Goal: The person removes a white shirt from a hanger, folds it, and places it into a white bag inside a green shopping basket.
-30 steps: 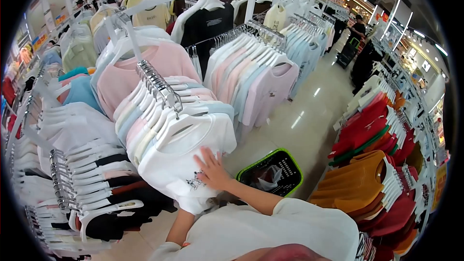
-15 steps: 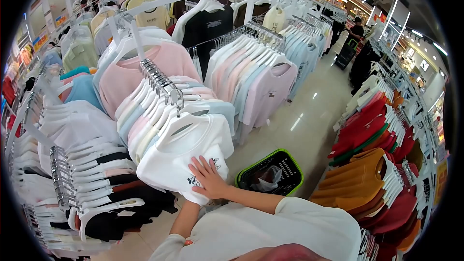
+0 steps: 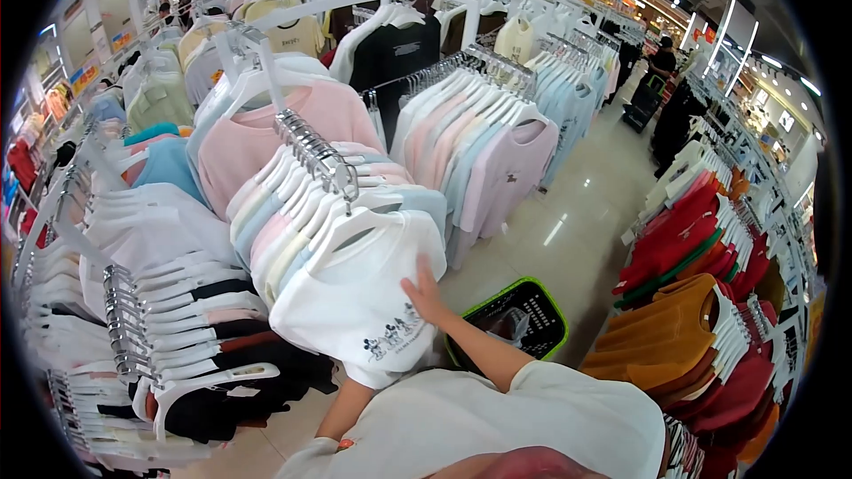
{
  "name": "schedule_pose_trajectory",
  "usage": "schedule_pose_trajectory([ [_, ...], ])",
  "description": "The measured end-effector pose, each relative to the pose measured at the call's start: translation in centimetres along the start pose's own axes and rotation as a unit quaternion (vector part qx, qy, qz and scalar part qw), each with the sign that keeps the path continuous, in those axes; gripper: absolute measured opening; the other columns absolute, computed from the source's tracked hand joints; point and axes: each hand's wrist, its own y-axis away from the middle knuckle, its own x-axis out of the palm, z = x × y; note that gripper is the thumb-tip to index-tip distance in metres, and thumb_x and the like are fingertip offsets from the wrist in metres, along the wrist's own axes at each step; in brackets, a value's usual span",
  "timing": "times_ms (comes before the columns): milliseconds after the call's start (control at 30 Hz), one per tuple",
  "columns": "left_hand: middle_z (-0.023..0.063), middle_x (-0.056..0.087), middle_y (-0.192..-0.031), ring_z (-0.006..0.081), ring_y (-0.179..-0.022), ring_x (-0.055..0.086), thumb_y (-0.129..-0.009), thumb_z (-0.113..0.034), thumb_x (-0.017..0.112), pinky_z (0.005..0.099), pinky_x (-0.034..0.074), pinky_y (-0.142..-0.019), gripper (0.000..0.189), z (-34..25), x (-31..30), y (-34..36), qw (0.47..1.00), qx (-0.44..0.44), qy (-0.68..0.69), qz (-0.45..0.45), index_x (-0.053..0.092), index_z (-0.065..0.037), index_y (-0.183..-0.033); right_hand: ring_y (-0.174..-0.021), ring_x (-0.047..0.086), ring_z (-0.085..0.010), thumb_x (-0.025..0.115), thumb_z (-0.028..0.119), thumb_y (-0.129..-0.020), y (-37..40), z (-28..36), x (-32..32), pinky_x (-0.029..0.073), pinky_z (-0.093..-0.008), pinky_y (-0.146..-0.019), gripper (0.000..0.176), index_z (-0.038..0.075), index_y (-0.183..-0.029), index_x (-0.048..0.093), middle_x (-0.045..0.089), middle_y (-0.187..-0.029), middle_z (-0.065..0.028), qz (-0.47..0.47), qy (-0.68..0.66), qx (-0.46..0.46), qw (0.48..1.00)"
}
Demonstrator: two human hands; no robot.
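Observation:
A white T-shirt (image 3: 355,288) with a dark row of cartoon figures and lettering near its lower front hangs on a white hanger (image 3: 342,235) at the front of a rail. My right hand (image 3: 428,294) rests along the shirt's right side, thumb and fingers apart. Up to the shirt's lower edge runs my left forearm (image 3: 344,410); the hand itself is hidden under or behind the fabric. Behind this shirt, several pastel shirts (image 3: 266,213) hang on the same rail.
A black basket with a green rim (image 3: 557,324) stands on the floor to the right, a clear plastic bag inside. Racks of clothes line both sides, with mustard (image 3: 657,324) and red tops (image 3: 670,235) at right. A person (image 3: 662,58) stands far down the aisle.
My right hand has slid from the printed front to the shirt's right side, so the print shows more fully. The view has shifted slightly.

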Motion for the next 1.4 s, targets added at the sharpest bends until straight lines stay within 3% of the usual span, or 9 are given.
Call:
schedule_pose_trajectory([
  [233, 0.0112, 0.035, -0.157, 0.0349, -0.142, 0.036, -0.099, -0.055, 0.04, 0.0474, 0.029, -0.118, 0.073, 0.0, -0.8, 1.0, 1.0, -0.011, 0.028, -0.007, 0.028, -0.01, -0.155, -0.129, 0.051, -0.0295, 0.059, 0.047, -0.097, 1.9, -3.3, -2.8, 0.041, -0.0407, -0.109, 0.074, 0.0, -0.149, 0.035, 0.05, -0.143, -0.0185, 0.225, -0.46, 0.342, 0.788],
  [367, 0.0111, 0.035, -0.157, 0.035, -0.142, 0.036, -0.099, -0.055, 0.04, 0.0475, 0.029, -0.118, 0.073, -0.2, -1.9, 1.8, 0.998, -0.02, 0.051, -0.013, 0.028, -0.01, -0.155, -0.119, 0.057, -0.0252, 0.071, 0.032, -0.093, 3.1, 0.7, -4.2, 0.048, -0.0414, -0.101, 0.063, 0.0, -0.141, 0.045, 0.06, -0.13, -0.0143, 0.262, -0.418, 0.35, 0.797],
  [567, 0.0111, 0.035, -0.157, 0.0353, -0.142, 0.036, -0.099, -0.056, 0.04, 0.0476, 0.029, -0.118, 0.073, -1.4, -4.7, 4.2, 0.991, -0.012, 0.131, -0.019, 0.028, -0.01, -0.155, -0.119, 0.055, -0.0213, 0.067, 0.042, -0.095, 2.8, -1.4, -2.9, 0.048, -0.037, -0.097, 0.062, 0.002, -0.139, 0.048, 0.058, -0.132, -0.0104, 0.132, -0.377, 0.282, 0.873],
  [933, 0.0097, 0.039, -0.155, 0.0327, -0.139, 0.04, -0.104, -0.04, 0.04, 0.0469, 0.033, -0.116, 0.059, -2.7, -6.8, 10.9, 0.968, 0.011, 0.25, 0.021, 0.031, -0.009, -0.153, -0.105, 0.062, -0.0203, 0.075, 0.035, -0.087, 4.5, -5.2, -2.2, 0.049, -0.0354, -0.092, 0.054, 0.001, -0.126, 0.061, 0.068, -0.114, -0.0077, 0.284, -0.129, 0.121, 0.942],
  [1033, 0.0117, 0.047, -0.148, 0.0328, -0.133, 0.047, -0.101, -0.04, 0.05, 0.0463, 0.039, -0.111, 0.061, 2.0, -14.6, 9.5, 0.988, -0.056, -0.001, -0.146, 0.037, -0.006, -0.149, -0.105, 0.063, -0.0223, 0.073, 0.04, -0.088, 5.7, -9.4, -0.3, 0.049, -0.0362, -0.093, 0.054, 0.0, -0.123, 0.063, 0.07, -0.111, -0.0104, 0.276, -0.103, 0.207, 0.933],
  [1133, 0.0122, 0.053, -0.138, 0.027, -0.127, 0.051, -0.082, -0.005, 0.078, 0.0385, 0.042, -0.108, 0.073, 1.0, -14.0, 8.9, 0.967, -0.086, -0.205, -0.128, 0.04, -0.003, -0.144, -0.106, 0.065, -0.0248, 0.07, 0.047, -0.089, 7.1, -10.7, 1.4, 0.049, -0.0381, -0.092, 0.059, -0.002, -0.12, 0.065, 0.07, -0.111, -0.0147, 0.198, -0.157, 0.227, 0.941],
  [1233, 0.0085, 0.063, -0.123, 0.0219, -0.11, 0.059, -0.075, -0.013, 0.085, 0.0344, 0.048, -0.095, 0.065, 0.7, -10.8, 8.6, 0.954, 0.04, -0.256, -0.149, 0.057, 0.0, -0.131, -0.102, 0.066, -0.0231, 0.07, 0.046, -0.09, 6.5, -8.9, 0.6, 0.051, -0.0376, -0.089, 0.057, -0.001, -0.12, 0.065, 0.071, -0.111, -0.0149, 0.183, -0.122, 0.19, 0.957],
  [1333, 0.0108, 0.063, -0.126, 0.0211, -0.112, 0.059, -0.082, -0.018, 0.081, 0.0351, 0.047, -0.096, 0.062, -0.5, -9.8, 8.5, 0.935, -0.008, -0.265, -0.236, 0.053, 0.003, -0.134, -0.099, 0.065, -0.0227, 0.076, 0.038, -0.086, 4.5, -5.7, -2.1, 0.051, -0.0384, -0.088, 0.052, -0.002, -0.116, 0.066, 0.071, -0.108, -0.0154, 0.179, -0.169, 0.161, 0.956],
  [1400, 0.0109, 0.064, -0.125, 0.0203, -0.111, 0.059, -0.085, -0.014, 0.077, 0.0324, 0.046, -0.096, 0.058, -2.6, -7.1, 9.2, 0.93, 0.059, -0.302, -0.201, 0.052, 0.005, -0.134, -0.103, 0.063, -0.0234, 0.076, 0.023, -0.085, 2.5, -5.1, -2.9, 0.051, -0.0388, -0.088, 0.05, -0.004, -0.123, 0.057, 0.064, -0.115, -0.0154, 0.079, -0.309, 0.274, 0.907],
])
